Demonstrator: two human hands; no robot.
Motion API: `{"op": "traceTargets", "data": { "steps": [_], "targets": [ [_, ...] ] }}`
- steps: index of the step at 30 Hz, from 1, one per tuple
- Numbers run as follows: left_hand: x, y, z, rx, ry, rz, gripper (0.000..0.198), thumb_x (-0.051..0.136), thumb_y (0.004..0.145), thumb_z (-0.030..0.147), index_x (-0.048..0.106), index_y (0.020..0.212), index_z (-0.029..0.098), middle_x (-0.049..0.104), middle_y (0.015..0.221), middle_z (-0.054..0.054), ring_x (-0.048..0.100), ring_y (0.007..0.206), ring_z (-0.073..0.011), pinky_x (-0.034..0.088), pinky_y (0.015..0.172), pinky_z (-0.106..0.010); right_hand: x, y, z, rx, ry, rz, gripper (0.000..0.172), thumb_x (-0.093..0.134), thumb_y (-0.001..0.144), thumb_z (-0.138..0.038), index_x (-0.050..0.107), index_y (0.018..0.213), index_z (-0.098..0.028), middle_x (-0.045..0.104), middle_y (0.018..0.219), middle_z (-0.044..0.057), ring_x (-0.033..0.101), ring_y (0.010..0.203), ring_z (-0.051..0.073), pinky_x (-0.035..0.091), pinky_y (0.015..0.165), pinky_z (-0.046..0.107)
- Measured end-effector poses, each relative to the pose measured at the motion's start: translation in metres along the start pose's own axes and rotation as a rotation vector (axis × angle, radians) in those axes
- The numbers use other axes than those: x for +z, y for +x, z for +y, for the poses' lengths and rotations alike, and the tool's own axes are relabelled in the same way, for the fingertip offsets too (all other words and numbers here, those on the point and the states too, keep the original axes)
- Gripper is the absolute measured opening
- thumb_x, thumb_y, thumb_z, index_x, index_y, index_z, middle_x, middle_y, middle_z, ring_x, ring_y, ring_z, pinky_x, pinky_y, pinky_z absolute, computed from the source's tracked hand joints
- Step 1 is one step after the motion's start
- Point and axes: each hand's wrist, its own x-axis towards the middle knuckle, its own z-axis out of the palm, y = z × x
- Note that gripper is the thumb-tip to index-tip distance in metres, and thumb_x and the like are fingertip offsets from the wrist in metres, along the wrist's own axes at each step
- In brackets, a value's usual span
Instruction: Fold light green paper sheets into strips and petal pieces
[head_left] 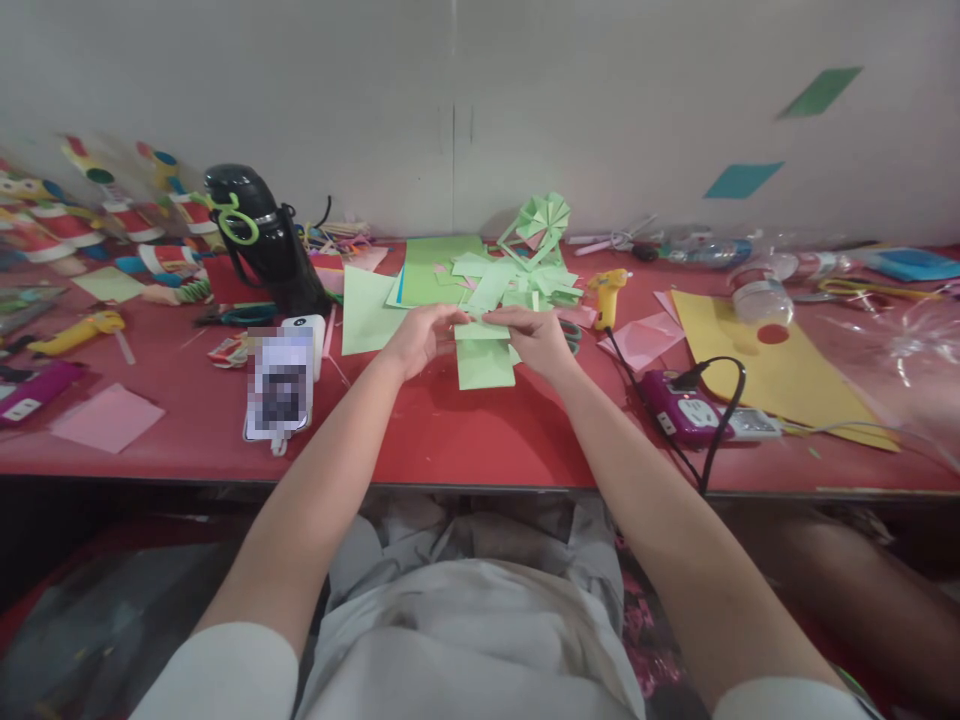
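Observation:
Between my two hands is a small piece of light green paper [482,331], pinched along its far edge. My left hand [422,338] grips its left end, thumb and fingers together. At the right end my right hand [534,336] pinches it the same way. Just below lies a green paper square [486,365] on the red table. Beyond my hands is a pile of cut green paper strips [525,282], and behind it stands a folded green paper fan wheel [544,222]. A larger pale green sheet [367,315] is left of my hands.
Left are a black thermos [259,240], a phone [281,390] and a pink paper square [109,417]. On the right are a yellow glue gun [609,298], a purple power strip [682,408] with cables, yellow sheets [772,370] and a plastic bottle [759,295].

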Motion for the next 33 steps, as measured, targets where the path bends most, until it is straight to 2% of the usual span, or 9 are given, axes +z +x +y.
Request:
{"op": "traceTargets", "data": {
  "steps": [1, 3, 5, 9, 12, 14, 20, 27, 33],
  "targets": [
    [-0.001, 0.001, -0.001, 0.012, 0.013, -0.002, 0.020, 0.069, 0.077, 0.032, 0.067, 0.082, 0.013, 0.070, 0.095, -0.008, 0.065, 0.086, -0.0166, 0.055, 0.079, -0.031, 0.000, 0.000, 0.000, -0.019, -0.021, 0.003, 0.031, 0.056, 0.076, -0.016, 0.081, 0.093, -0.022, 0.074, 0.109, 0.007, 0.067, 0.103, 0.022, 0.054, 0.092, 0.039],
    [-0.004, 0.003, -0.006, 0.061, 0.092, 0.029, 0.028, 0.080, 0.069, 0.027, 0.066, 0.088, 0.013, 0.070, 0.097, -0.007, 0.065, 0.087, -0.0159, 0.054, 0.081, -0.030, 0.001, 0.001, -0.001, -0.013, -0.029, -0.004, 0.031, 0.055, 0.077, -0.016, 0.081, 0.094, -0.022, 0.073, 0.112, 0.007, 0.066, 0.106, 0.022, 0.053, 0.095, 0.039],
    [-0.007, 0.005, -0.010, 0.113, 0.196, 0.080, 0.035, 0.083, 0.062, 0.017, 0.065, 0.092, 0.013, 0.070, 0.099, -0.008, 0.065, 0.087, -0.0154, 0.053, 0.081, -0.030, 0.002, 0.001, -0.003, 0.070, 0.029, -0.031, 0.029, 0.056, 0.079, -0.019, 0.080, 0.095, -0.021, 0.072, 0.114, 0.008, 0.066, 0.106, 0.023, 0.054, 0.093, 0.039],
    [-0.010, 0.007, -0.015, 0.137, 0.294, 0.093, 0.036, 0.080, 0.063, 0.010, 0.066, 0.096, 0.012, 0.071, 0.096, -0.010, 0.065, 0.084, -0.0161, 0.053, 0.079, -0.033, 0.005, 0.000, -0.010, 0.279, 0.124, -0.101, 0.029, 0.057, 0.086, -0.033, 0.076, 0.102, -0.018, 0.073, 0.107, 0.010, 0.068, 0.093, 0.021, 0.057, 0.079, 0.036],
    [-0.008, 0.006, -0.013, 0.154, 0.288, 0.073, 0.040, 0.081, 0.063, 0.010, 0.066, 0.100, 0.012, 0.072, 0.098, -0.010, 0.066, 0.089, -0.0169, 0.054, 0.082, -0.033, 0.006, -0.002, -0.011, 0.251, -0.015, -0.104, 0.037, 0.070, 0.080, -0.041, 0.073, 0.108, -0.017, 0.072, 0.092, 0.009, 0.065, 0.076, 0.019, 0.054, 0.066, 0.033],
    [-0.006, 0.005, -0.011, 0.144, 0.253, 0.080, 0.038, 0.082, 0.065, 0.011, 0.067, 0.099, 0.012, 0.072, 0.099, -0.010, 0.067, 0.091, -0.0174, 0.055, 0.084, -0.034, 0.007, -0.002, -0.009, 0.214, -0.035, -0.104, 0.040, 0.075, 0.075, -0.040, 0.072, 0.106, -0.016, 0.071, 0.086, 0.007, 0.063, 0.070, 0.018, 0.053, 0.063, 0.032],
    [-0.002, 0.000, -0.004, -0.064, 0.159, 0.060, 0.018, 0.075, 0.078, 0.015, 0.069, 0.094, 0.012, 0.074, 0.089, -0.009, 0.070, 0.077, -0.0168, 0.059, 0.080, -0.036, 0.006, 0.000, -0.004, 0.228, 0.106, -0.052, 0.036, 0.078, 0.071, -0.038, 0.069, 0.099, -0.018, 0.073, 0.087, 0.007, 0.067, 0.075, 0.019, 0.056, 0.067, 0.034],
    [-0.005, 0.000, -0.005, -0.060, 0.162, 0.019, 0.010, 0.072, 0.080, 0.014, 0.071, 0.090, 0.012, 0.075, 0.085, -0.007, 0.072, 0.074, -0.0155, 0.061, 0.078, -0.033, 0.005, 0.000, -0.006, 0.238, 0.086, -0.043, 0.037, 0.080, 0.068, -0.039, 0.069, 0.097, -0.019, 0.071, 0.083, 0.005, 0.065, 0.073, 0.018, 0.055, 0.066, 0.034],
    [-0.004, -0.001, -0.005, -0.064, 0.182, 0.023, 0.011, 0.075, 0.078, 0.018, 0.071, 0.087, 0.012, 0.075, 0.084, -0.007, 0.072, 0.075, -0.0176, 0.061, 0.081, -0.037, 0.004, 0.000, -0.006, 0.244, 0.056, -0.069, 0.033, 0.078, 0.070, -0.037, 0.068, 0.095, -0.019, 0.070, 0.086, 0.006, 0.064, 0.073, 0.018, 0.054, 0.066, 0.034]
  ]
}}
